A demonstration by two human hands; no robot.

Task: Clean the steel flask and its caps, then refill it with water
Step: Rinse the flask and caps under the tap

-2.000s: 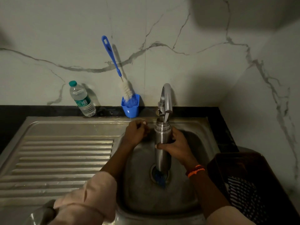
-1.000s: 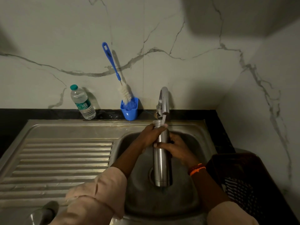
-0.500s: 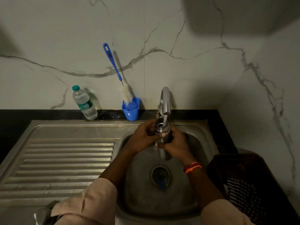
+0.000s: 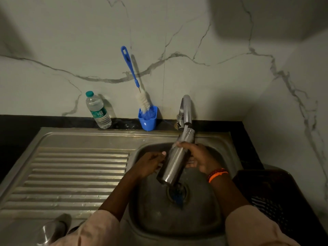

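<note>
One sink (image 4: 229,139) is seen under the hands, with one ribbed drainboard (image 4: 74,174) out to the left of them and one dark basket (image 4: 276,192) just to the right of the right wrist. One flask (image 4: 174,162) is held over the basin between the two hands; its long axis is tilted, the open neck up and away under the one tap (image 4: 185,109), the base down and toward the left hand, above the drain (image 4: 177,192). A thin stream is seen running from the tap onto the neck. The right hand (image 4: 198,158) is wrapped round the upper body of the flask, so it is judged the nearer to the mouth; the left hand (image 4: 150,164) is laid against the lower body, fingers loosely curled, and whether it truly grips cannot be told. Beyond the hands, against the wall, one brush (image 4: 134,80) is stood in one blue cup (image 4: 148,119), with one plastic bottle (image 4: 98,110) further left. One steel piece, perhaps a cap (image 4: 51,231), lies near the left elbow; it cannot be told for certain
</note>
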